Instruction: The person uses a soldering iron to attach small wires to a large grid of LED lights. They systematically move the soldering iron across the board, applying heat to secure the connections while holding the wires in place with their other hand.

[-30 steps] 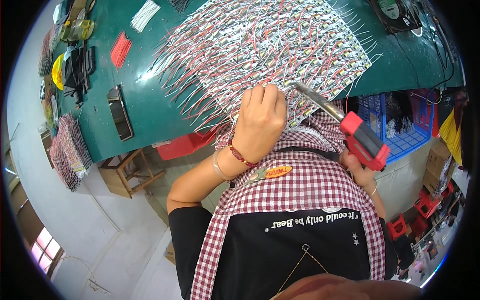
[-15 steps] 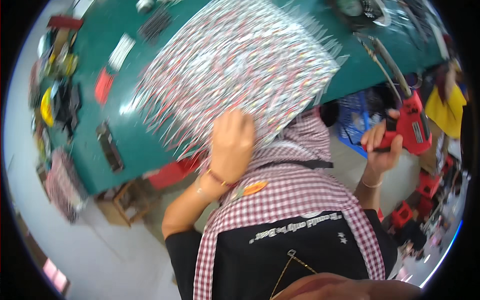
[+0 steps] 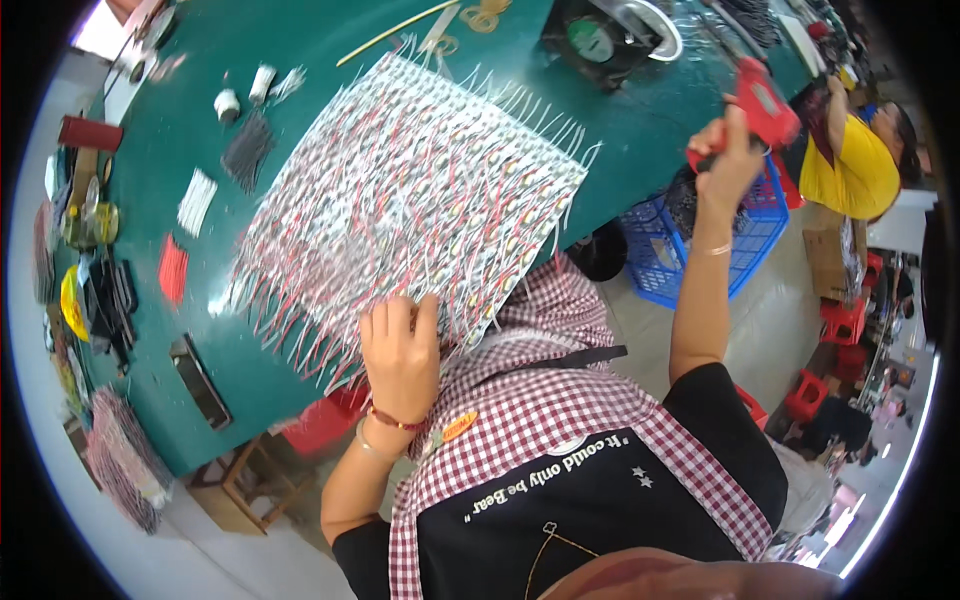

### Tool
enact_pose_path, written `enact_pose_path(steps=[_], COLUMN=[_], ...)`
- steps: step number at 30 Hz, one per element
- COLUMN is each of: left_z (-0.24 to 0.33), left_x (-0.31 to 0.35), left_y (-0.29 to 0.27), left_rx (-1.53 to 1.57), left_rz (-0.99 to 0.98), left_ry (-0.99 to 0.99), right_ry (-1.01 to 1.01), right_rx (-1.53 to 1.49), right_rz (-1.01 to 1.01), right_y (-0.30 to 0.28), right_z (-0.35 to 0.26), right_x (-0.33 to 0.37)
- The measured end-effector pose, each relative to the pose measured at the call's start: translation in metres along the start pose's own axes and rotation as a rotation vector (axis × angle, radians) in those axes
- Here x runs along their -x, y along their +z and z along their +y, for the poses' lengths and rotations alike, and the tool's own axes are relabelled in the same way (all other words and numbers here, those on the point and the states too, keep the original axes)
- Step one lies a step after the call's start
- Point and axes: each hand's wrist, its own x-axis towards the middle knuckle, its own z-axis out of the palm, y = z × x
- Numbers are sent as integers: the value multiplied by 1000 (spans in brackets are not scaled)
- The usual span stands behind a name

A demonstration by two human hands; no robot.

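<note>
A pale square panel (image 3: pixel 410 190), covered with many short white and red wires, lies tilted on the green table (image 3: pixel 300 400). Loose wire ends fringe its edges. At its near edge, my left hand (image 3: pixel 402 350) has its fingers curled down over the wires, gripping there. My right hand (image 3: pixel 728 165) is raised off to the right, wrapped around the handle of a red gun-shaped tool (image 3: pixel 768 108). That tool is away from the panel, close to the table's right edge. Its front end is hard to make out.
Red strips (image 3: pixel 172 270), white strips (image 3: pixel 198 202) and a dark bundle (image 3: pixel 247 150) lie left of the panel. A flat dark device (image 3: pixel 200 383) rests near the table edge. Beyond are a black apparatus (image 3: pixel 595 45) and a yellow stick (image 3: pixel 395 32). Right: a blue basket (image 3: pixel 655 275), a person in yellow (image 3: pixel 850 165).
My right hand has risen and moved away from my body with the red tool. The view has shifted, and the whole panel now shows. My left hand stays at its near edge.
</note>
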Motion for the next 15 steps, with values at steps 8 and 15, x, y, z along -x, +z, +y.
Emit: enact_pose_path(steps=[8,15], left_z=[-12,-12], left_x=[6,3], left_y=[3,6], left_rx=[66,74], left_rz=[8,37], left_ry=[45,67], right_ry=[250,630], right_rx=[-63,129], right_rz=[-672,-932], right_y=[-18,-57], right_z=[-48,-27], right_x=[144,215])
